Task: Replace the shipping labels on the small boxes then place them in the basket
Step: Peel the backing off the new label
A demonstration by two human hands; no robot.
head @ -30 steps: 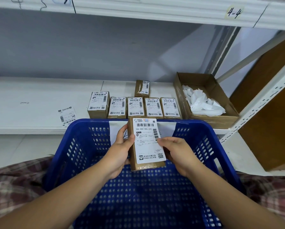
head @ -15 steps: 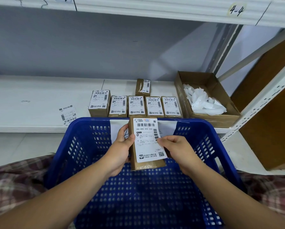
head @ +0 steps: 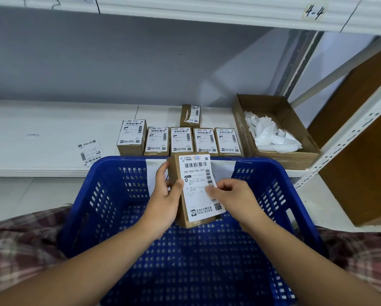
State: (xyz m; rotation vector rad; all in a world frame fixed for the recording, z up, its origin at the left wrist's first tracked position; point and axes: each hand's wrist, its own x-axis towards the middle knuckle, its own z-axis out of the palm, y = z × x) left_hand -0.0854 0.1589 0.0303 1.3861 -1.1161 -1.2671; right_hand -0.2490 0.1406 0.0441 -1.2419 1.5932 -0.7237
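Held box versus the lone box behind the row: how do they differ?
The held box is gripped by the left hand above the blue basket; the lone box rests on the shelf. The held box's label is whole, pinched by the right hand; the lone box's looks partly torn. Both are brown cardboard.

White shelving (head: pixel 52 129), grey wall (head: pixel 119 62)

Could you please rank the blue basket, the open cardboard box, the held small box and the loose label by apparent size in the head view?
1. blue basket
2. open cardboard box
3. held small box
4. loose label
The held box is nearest the camera, so its lead over the label is unsure.
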